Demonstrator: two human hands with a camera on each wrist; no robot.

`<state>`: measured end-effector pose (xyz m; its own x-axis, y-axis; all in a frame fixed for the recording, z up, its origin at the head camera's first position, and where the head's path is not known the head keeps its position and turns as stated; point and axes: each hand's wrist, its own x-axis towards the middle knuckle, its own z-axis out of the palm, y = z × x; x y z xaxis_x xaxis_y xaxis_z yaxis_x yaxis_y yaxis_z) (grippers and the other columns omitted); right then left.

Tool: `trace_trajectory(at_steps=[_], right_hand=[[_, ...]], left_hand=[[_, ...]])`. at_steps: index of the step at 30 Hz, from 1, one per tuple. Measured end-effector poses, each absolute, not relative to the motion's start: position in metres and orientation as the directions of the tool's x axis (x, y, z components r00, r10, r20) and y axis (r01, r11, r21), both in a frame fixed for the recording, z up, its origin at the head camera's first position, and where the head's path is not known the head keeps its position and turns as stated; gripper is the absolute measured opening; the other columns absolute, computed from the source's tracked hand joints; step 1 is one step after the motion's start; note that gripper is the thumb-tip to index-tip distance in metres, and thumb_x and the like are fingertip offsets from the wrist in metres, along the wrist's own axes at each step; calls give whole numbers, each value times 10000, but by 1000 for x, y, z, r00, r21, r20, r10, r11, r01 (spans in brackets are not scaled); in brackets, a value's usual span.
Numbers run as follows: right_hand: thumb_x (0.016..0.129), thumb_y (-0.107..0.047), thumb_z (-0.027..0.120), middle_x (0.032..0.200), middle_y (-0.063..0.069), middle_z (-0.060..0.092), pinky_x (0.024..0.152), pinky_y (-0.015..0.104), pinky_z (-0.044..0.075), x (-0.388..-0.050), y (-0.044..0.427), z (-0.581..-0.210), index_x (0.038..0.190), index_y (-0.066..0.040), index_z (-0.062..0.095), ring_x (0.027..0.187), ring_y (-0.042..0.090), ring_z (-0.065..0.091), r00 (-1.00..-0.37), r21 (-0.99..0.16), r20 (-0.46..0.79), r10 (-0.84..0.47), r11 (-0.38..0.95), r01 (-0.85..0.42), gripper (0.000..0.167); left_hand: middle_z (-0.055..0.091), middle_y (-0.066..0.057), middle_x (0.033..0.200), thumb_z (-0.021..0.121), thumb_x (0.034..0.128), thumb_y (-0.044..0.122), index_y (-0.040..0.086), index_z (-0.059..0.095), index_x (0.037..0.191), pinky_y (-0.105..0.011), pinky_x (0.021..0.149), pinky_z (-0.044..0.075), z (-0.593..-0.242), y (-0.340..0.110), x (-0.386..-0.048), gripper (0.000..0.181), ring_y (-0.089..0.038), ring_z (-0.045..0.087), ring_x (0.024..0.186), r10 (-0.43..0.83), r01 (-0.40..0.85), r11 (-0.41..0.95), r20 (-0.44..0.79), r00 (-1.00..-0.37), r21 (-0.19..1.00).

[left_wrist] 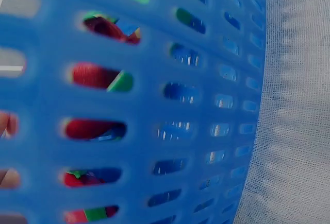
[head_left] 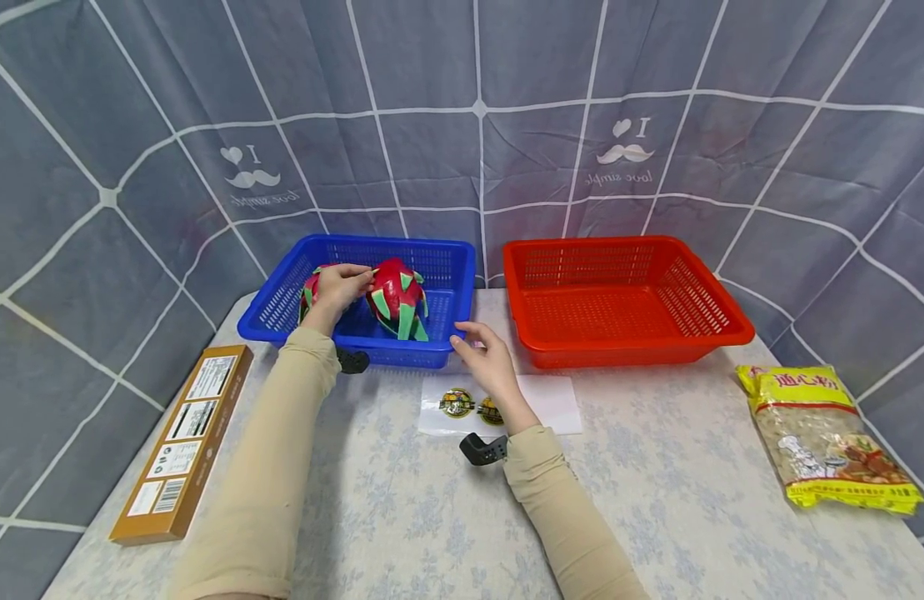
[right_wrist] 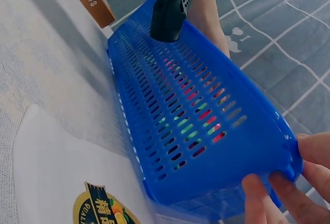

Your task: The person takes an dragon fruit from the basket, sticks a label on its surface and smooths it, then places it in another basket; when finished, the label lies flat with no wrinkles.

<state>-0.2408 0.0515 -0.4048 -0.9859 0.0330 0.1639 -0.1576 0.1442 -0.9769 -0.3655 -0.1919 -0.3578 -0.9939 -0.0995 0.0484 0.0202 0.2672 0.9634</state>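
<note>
A blue plastic basket (head_left: 432,354) holds two red dragon fruits with green scales. The right-hand dragon fruit (head_left: 392,287) lies mid-basket. The other dragon fruit (head_left: 308,293) is partly hidden behind my left hand (head_left: 343,287), which reaches over the near rim. Its fingertips are at the left side of the right-hand fruit; whether they pinch it is unclear. Red and green show through the basket's slots (left_wrist: 95,74) in the left wrist view. My right hand (head_left: 486,358) grips the basket's near right corner, thumb and fingers (right_wrist: 258,198) about the rim.
A red plastic basket (head_left: 566,354) stands to the right. Below the baskets lies a white sheet with round labels (head_left: 536,408). A long brown box (head_left: 184,442) sits at the left, a yellow-ended pasta bag (head_left: 829,437) at the right. A grey curtain (head_left: 432,167) hangs behind.
</note>
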Motion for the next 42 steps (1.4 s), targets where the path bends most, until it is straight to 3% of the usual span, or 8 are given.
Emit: trace_trajectory(at_steps=[5, 14, 20, 25, 30, 42], right_hand=[[902, -152, 630, 1088, 169, 601, 741, 337, 544, -240, 52, -405, 1201, -54, 610, 891, 276, 659, -986, -977, 164, 25, 143, -159, 315], [904, -141, 629, 1093, 180, 596, 767, 396, 538, -240, 52, -406, 1198, -39, 605, 894, 291, 656, -987, -981, 161, 22, 118, -157, 313], [902, -142, 630, 1102, 183, 598, 773, 406, 536, -240, 53, -406, 1199, -42, 605, 890, 294, 655, -986, -981, 165, 19, 110, -162, 314], [900, -156, 635, 1128, 174, 597, 757, 349, 541, -241, 54, -406, 1206, -57, 605, 895, 291, 656, -988, -981, 152, 14, 120, -150, 322], [906, -167, 630, 1167, 184, 588, 780, 384, 534, -241, 55, -406, 1220, -61, 594, 941, 343, 642, -988, -981, 154, -4, 119, -154, 333], [914, -194, 619, 1135, 171, 625, 746, 349, 537, -240, 56, -406, 1223, -69, 594, 910, 327, 653, -983, -966, 183, -11, 181, -182, 334]], left_hand=[[669, -62, 791, 600, 890, 0, -114, 633, 1098, -199, 640, 533, -356, -189, -363, 239, -56, 632, 619, -129, 26, 162, 47, -990, 986], [658, 52, 643, 725, 814, 62, -102, 652, 1065, -219, 636, 539, -358, -183, -371, 309, -65, 642, 591, -212, -11, 58, 1, -977, 998], [648, 35, 620, 700, 806, -17, -141, 648, 1040, -224, 599, 540, -356, -179, -369, 270, -74, 637, 553, -241, 31, 63, 46, -969, 998], [658, 5, 667, 693, 815, 1, -123, 664, 1027, -225, 603, 541, -356, -175, -369, 247, -71, 642, 566, -267, 53, 102, 79, -960, 993], [674, -34, 725, 687, 825, 28, -88, 685, 1008, -218, 607, 537, -354, -169, -367, 217, -83, 648, 595, -290, 76, 129, 111, -951, 989], [625, 59, 658, 648, 828, 23, -76, 694, 986, -201, 593, 516, -325, -165, -362, 192, -99, 616, 612, -344, 152, 167, 202, -917, 974]])
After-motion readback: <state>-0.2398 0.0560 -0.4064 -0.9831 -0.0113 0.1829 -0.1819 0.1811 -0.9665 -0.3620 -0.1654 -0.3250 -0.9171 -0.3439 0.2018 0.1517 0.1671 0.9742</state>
